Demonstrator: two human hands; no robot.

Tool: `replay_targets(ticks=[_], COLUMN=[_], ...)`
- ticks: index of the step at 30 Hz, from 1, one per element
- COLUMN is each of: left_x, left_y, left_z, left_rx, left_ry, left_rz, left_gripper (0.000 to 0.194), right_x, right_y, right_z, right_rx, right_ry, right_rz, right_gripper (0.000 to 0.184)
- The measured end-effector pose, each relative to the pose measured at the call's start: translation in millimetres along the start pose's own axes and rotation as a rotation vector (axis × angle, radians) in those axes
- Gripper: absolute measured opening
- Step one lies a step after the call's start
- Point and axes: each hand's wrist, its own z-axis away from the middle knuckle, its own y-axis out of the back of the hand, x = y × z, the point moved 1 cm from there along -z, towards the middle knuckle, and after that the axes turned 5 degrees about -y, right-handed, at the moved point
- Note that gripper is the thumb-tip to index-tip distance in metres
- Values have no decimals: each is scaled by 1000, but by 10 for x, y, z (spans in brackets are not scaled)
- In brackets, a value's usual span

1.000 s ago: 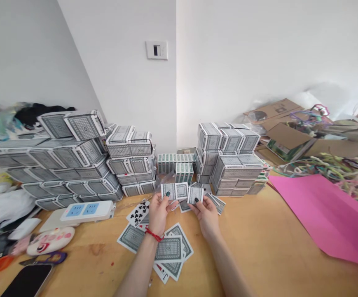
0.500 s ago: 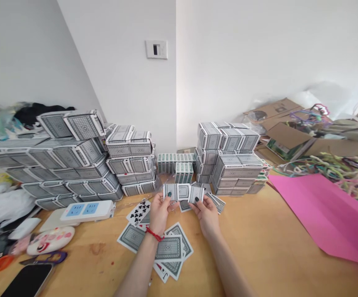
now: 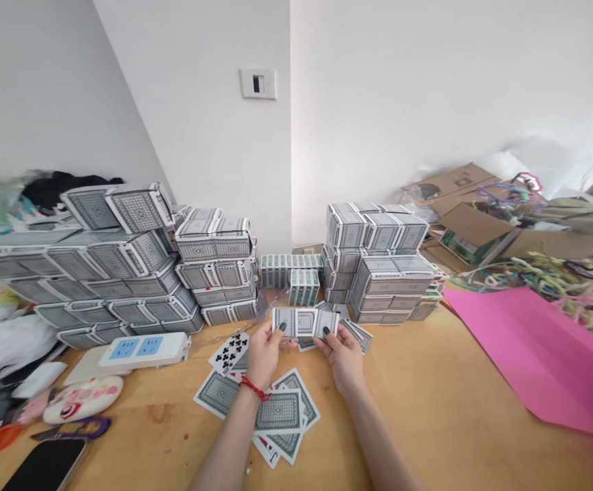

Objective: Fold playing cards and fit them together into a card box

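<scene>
Between both hands, a row of grey-patterned playing cards (image 3: 305, 322) is held up, backs toward me. My left hand (image 3: 265, 353), with a red string bracelet (image 3: 254, 388) at the wrist, pinches the left end with its thumb in front. At the right end, my right hand (image 3: 343, 354) grips in the same way. Whether the cards are joined or folded I cannot tell. Below my left forearm lie loose playing cards (image 3: 280, 411), mostly face down. A ten of clubs (image 3: 230, 351) rests face up beside my left hand. More cards (image 3: 358, 334) lie behind my right hand.
Blocks covered in cards are stacked at the left (image 3: 142, 266) and right (image 3: 393, 273). Small green-patterned blocks (image 3: 304, 286) stand between them. A power strip (image 3: 145, 348), utility knife (image 3: 78, 428) and phone (image 3: 45, 465) lie left. Pink paper (image 3: 536, 354) and a cardboard box (image 3: 485, 232) are right.
The right end of the card row was tilted; now it lines up more evenly with the rest. Both hands have hardly moved.
</scene>
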Motion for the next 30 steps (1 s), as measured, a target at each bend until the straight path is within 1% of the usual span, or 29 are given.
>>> replay_targets(ticks=[8, 14, 19, 26, 28, 30], left_x=[-8, -37, -68, -63, -27, 16], left_y=[33, 56, 29, -9, -19, -27], left_z=[-21, -24, -16, 5, 16, 27], left_rx=[3, -28, -13, -77, -100, -90], left_ry=[29, -16, -9, 20, 0, -49], left_rz=[-2, -37, -14, 2, -30, -85], left_gripper=[25, 26, 27, 28, 25, 20], right_x=[-16, -9, 3, 15, 10, 2], right_y=[-8, -9, -23, -64, -74, -79], right_z=[12, 13, 11, 42, 51, 57], right_rx=[-20, 9, -36, -69, -82, -92], right_ry=[4, 40, 29, -8, -1, 11], right_rz=[40, 131, 144, 150, 169, 193], right_gripper=[35, 38, 38, 38, 38, 38])
